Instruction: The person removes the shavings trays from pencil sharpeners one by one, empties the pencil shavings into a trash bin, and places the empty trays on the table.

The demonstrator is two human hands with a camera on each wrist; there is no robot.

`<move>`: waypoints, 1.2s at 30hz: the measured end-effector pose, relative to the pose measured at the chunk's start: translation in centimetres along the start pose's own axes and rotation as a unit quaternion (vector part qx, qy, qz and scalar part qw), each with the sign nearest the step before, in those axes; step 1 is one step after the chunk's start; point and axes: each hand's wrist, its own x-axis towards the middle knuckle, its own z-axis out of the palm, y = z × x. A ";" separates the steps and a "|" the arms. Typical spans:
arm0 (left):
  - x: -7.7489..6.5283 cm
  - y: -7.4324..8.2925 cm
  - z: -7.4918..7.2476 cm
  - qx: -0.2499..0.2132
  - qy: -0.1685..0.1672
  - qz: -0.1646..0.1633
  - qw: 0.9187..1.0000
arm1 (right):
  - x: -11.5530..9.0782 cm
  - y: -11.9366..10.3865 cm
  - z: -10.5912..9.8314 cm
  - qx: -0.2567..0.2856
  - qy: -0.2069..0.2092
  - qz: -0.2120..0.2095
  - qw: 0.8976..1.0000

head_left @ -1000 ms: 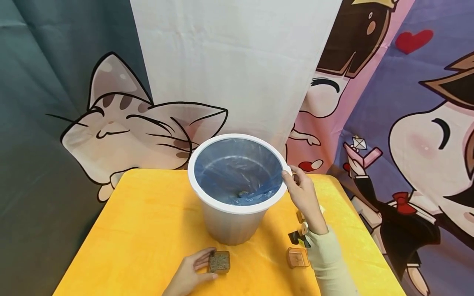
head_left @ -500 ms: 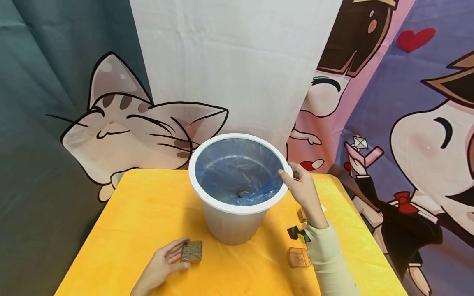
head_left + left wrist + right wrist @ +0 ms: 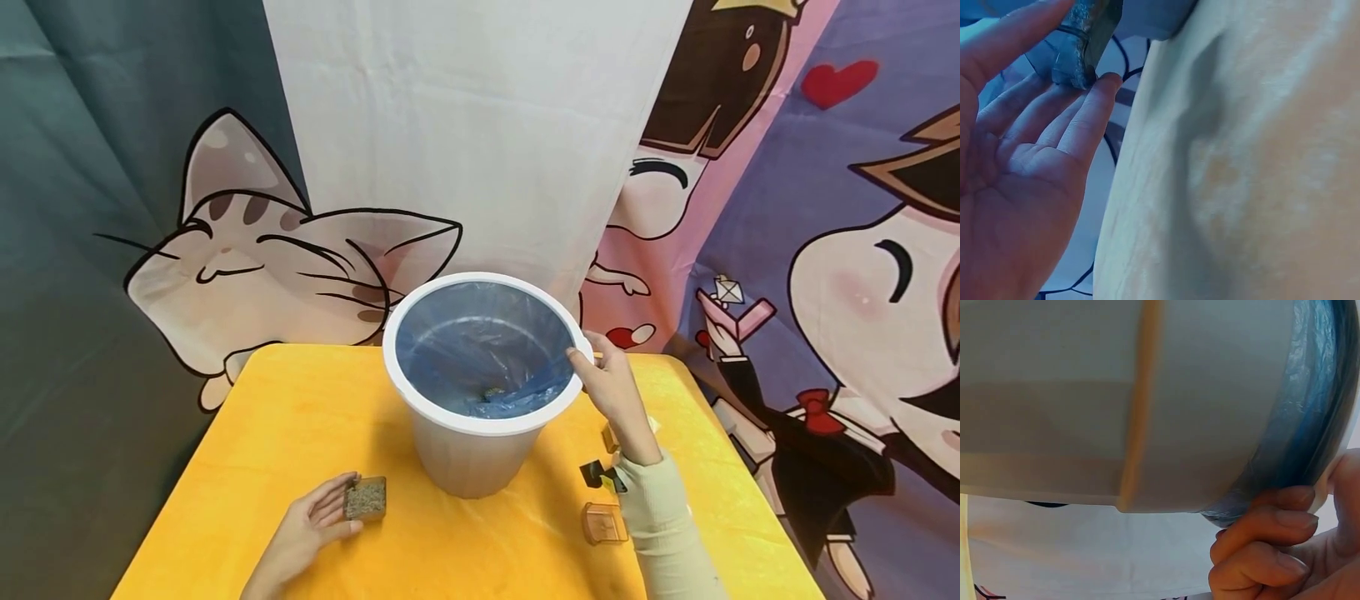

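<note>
The left hand [image 3: 300, 525] is at the lower left of the head view, with the palm [image 3: 1029, 181] turned inward and the thumb [image 3: 1007, 40] opposite the fingers [image 3: 1088, 122] in a pinch. The right hand [image 3: 615, 390] reaches farther forward; its fingers [image 3: 1263, 526] are curled, with the thumb opposite to them. A pale sleeve [image 3: 666, 525] covers the right arm up to the wrist [image 3: 642, 446].

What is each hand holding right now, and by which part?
The left hand holds a small square speckled block by opposite edges; the right hand grips the white bin by the right side of its rim.
</note>
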 end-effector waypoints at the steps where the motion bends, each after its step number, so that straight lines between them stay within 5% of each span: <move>1: 0.0 0.0 -0.2 0.000 0.002 0.005 1.000 | 0.0 0.0 0.0 0.002 -0.002 0.001 1.000; 9: 0.5 0.9 -1.6 0.009 -0.016 0.049 0.999 | 0.1 0.1 -0.1 0.018 -0.024 0.001 1.000; 21: 2.2 3.4 -2.8 0.082 -0.004 0.041 0.996 | 0.2 0.0 -0.1 0.011 -0.030 0.007 0.999; 30: 2.8 6.6 -5.5 0.145 0.002 0.097 0.985 | 0.3 0.2 0.0 0.015 -0.029 -0.010 0.999; 36: 3.1 8.5 -5.8 0.149 0.003 0.131 0.980 | 0.2 0.4 -0.2 0.010 -0.029 -0.012 0.999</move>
